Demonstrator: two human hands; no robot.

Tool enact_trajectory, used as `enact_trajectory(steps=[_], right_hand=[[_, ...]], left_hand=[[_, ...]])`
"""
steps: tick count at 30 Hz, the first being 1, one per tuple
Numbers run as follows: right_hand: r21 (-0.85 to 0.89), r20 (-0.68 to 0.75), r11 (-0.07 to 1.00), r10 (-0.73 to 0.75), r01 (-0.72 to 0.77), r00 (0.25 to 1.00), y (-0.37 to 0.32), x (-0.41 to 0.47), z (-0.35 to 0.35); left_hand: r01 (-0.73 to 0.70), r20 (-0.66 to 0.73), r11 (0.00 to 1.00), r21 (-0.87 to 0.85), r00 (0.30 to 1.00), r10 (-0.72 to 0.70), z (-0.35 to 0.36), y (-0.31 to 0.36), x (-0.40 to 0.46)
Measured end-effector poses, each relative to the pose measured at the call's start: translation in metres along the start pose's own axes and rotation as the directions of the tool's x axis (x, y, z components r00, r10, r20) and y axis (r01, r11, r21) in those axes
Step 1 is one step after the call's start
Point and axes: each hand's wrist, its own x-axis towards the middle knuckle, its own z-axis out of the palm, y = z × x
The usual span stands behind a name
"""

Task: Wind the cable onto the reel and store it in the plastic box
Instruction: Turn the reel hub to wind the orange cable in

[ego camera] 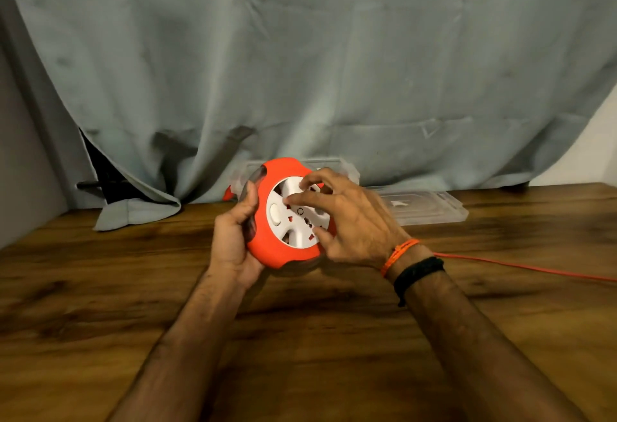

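The left hand (233,238) grips the reel (287,218); the right hand (347,221) curls its fingers on the white hub, winding. The cable (521,266) trails beyond the right wrist, so more turns seem needed

- The reel (267,241), being held above the table (300,338), is showing an orange plastic shell, smooth and matt, with a white plastic hub looking smooth and slightly glossy.
- The table under the reel is showing brown wood grain with a smooth, faintly shining finish.
- The cable (521,266), trailing right of the reel, is looking like thin orange plastic sheathing, smooth.
- The plastic box (337,166) behind the reel and the lid (427,206) lying right of it are looking clear, glossy plastic.
- The curtain (317,64) hanging behind the reel is showing grey-green cloth, matt and creased.
- The wristbands (410,259) right of the reel are looking like woven thread, orange and black.
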Motion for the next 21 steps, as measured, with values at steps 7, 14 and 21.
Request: enact_trajectory(steps=[7,14,21], right_hand=[[-0.005,0.062,1.000,-0.007,0.007,0.998,0.001,-0.002,-0.003],[-0.026,0.065,0.998,0.052,-0.051,0.996,-0.006,0.002,0.004],[-0.186,0.068,0.968,0.184,-0.169,0.981,-0.013,-0.001,0.006]], left_hand=[[0.004,-0.030,1.000,0.023,1.000,-0.003,0.001,0.002,-0.001],[0.015,-0.045,0.998,0.056,0.999,-0.012,0.002,0.004,0.000],[0.007,-0.077,0.995,0.097,0.997,0.001,0.003,0.000,0.001]])
